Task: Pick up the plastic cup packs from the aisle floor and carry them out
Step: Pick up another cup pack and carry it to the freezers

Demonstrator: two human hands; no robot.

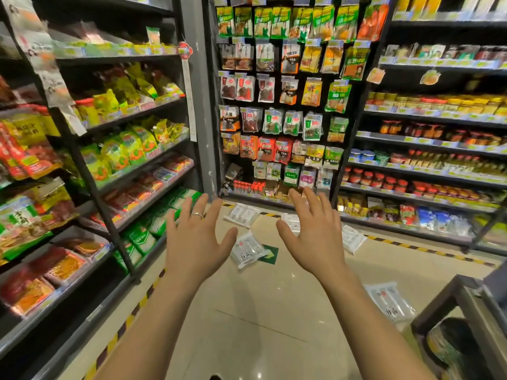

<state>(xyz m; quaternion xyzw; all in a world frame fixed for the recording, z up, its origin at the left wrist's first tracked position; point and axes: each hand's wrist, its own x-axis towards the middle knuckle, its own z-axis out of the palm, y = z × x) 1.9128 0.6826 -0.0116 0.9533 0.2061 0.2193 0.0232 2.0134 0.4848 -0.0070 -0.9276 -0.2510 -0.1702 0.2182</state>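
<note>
Two bare arms reach forward down a shop aisle. The left hand (196,239) and right hand (312,234) are held backs-up, with fingers spread wide and holding nothing. A ring (198,214) circles one left finger.

Five clear plastic cup packs lie scattered on the pale tiled floor (260,311), and neither hand touches any of them.
- The first pack (248,249) lies tilted against a green floor marker (270,255), in the gap between the two thumbs.
- The second pack (241,213) lies just past the left index fingertip.
- The third pack (290,219) is partly hidden behind the right thumb and index finger.
- The fourth pack (352,238) lies to the right of the right little finger, beside the striped tape (397,244).
- The fifth pack (388,300) lies below and to the right of the right fingers, next to a dark metal stand (450,294).

Snack shelves (123,160) stand left of the left fingers. Hanging packets (282,105) fill the rack beyond both sets of fingertips, and jar shelves (428,160) run to the right.
</note>
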